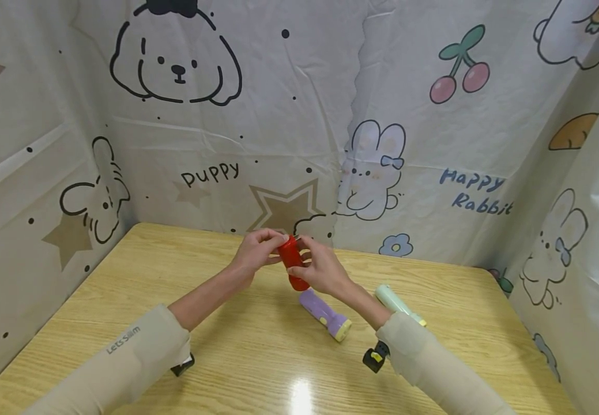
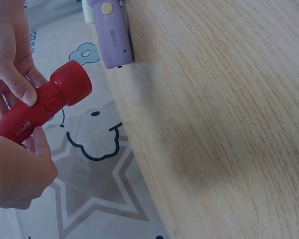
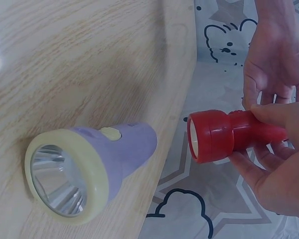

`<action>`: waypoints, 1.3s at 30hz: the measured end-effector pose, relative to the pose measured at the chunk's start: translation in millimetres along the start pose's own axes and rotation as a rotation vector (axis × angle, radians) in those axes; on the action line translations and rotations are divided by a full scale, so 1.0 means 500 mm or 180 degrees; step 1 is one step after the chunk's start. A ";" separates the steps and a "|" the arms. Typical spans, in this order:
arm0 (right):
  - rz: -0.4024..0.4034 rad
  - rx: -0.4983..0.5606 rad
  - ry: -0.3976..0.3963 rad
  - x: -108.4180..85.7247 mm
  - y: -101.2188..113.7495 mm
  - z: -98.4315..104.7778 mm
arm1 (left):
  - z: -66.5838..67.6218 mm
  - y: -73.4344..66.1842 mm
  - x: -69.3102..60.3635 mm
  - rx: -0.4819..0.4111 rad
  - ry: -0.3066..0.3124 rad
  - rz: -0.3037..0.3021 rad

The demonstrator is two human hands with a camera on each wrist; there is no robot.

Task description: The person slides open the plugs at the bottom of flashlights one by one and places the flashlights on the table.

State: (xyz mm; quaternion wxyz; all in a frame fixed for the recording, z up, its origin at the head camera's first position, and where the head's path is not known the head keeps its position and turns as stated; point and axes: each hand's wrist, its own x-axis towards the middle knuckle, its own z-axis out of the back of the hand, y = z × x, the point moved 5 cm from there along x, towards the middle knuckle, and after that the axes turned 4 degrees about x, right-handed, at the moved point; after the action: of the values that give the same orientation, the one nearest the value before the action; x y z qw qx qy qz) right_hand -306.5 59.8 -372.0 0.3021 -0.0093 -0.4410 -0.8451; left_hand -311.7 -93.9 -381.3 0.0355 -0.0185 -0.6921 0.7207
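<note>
the red flashlight [image 1: 293, 262] was in the air near the far edge of the table [image 1: 123, 276], its wide head toward the person. the right hand [image 1: 324, 268] had fingers and thumb closed round its body; the left hand [image 1: 255, 251] pinched its tail end. a purple flashlight [image 1: 320, 308] lay just below, a pale green flashlight [image 1: 394, 301] farther right, beside the right forearm.

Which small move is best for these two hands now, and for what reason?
Perhaps the left hand should work gently at the tail end of the red flashlight: this hand pinches that end, while the right hand grips the flashlight nearer its lens end, which should steady it above the table.
</note>
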 end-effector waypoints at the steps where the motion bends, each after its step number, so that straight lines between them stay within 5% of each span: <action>1: -0.0004 0.0000 0.0003 0.000 0.000 0.000 | 0.000 0.000 0.000 0.0001 0.0005 0.0007; 39: -0.0055 -0.0018 0.0022 0.002 0.005 -0.004 | 0.007 0.005 0.003 -0.0038 0.0027 0.0071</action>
State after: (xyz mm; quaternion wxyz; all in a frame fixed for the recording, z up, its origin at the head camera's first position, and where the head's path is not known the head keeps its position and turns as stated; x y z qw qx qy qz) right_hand -305.4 56.8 -371.2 0.2963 -0.0033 -0.4377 -0.8489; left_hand -313.6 -97.5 -383.7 0.0304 -0.0294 -0.6960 0.7168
